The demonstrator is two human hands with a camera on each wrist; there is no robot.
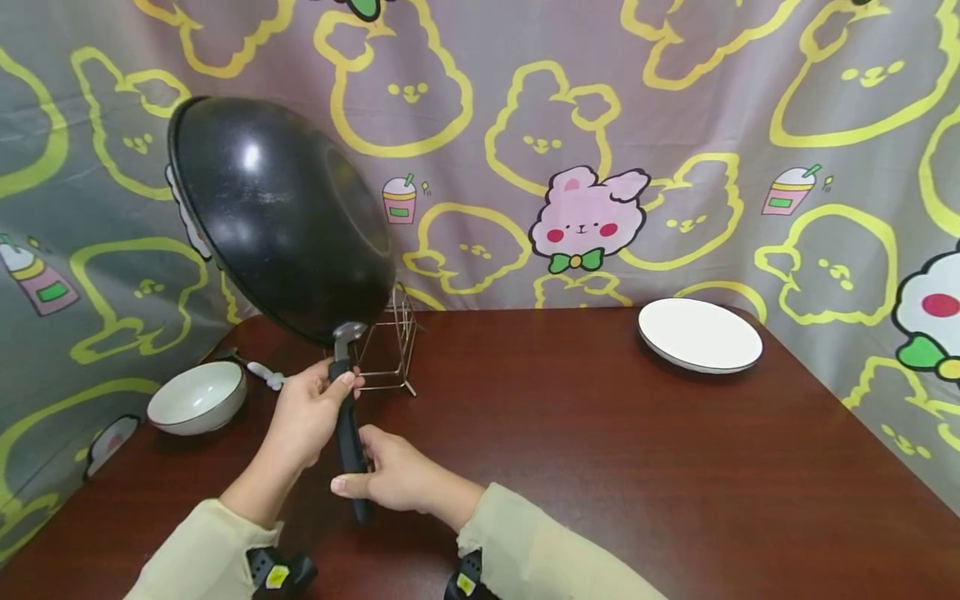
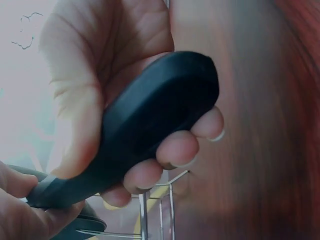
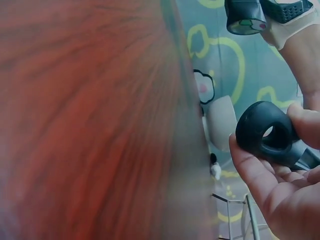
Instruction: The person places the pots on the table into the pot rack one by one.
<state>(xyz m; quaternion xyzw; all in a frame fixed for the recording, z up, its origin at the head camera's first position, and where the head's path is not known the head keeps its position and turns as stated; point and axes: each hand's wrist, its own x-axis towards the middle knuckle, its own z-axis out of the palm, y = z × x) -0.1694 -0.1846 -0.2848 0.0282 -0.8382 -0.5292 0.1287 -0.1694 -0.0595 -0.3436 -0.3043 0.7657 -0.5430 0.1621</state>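
Note:
A black wok (image 1: 277,200) is held up above the left part of the table, tilted with its underside towards me. My left hand (image 1: 307,408) grips the black handle (image 1: 348,433) close to the metal joint. Lower on the handle, my right hand (image 1: 405,475) holds it, thumb across the front and fingers behind. In the left wrist view, curled fingertips (image 2: 177,149) show beneath the handle (image 2: 160,100). The right wrist view shows the handle's end with its hanging hole (image 3: 262,130). The wok's inside is hidden.
Behind the wok stands a wire rack (image 1: 397,367), partly hidden. A white bowl (image 1: 198,400) sits at the table's left edge, beside a utensil with a white handle (image 1: 266,375). A white plate (image 1: 701,335) lies at the back right. Patterned cloth (image 1: 480,167) hangs around the table.

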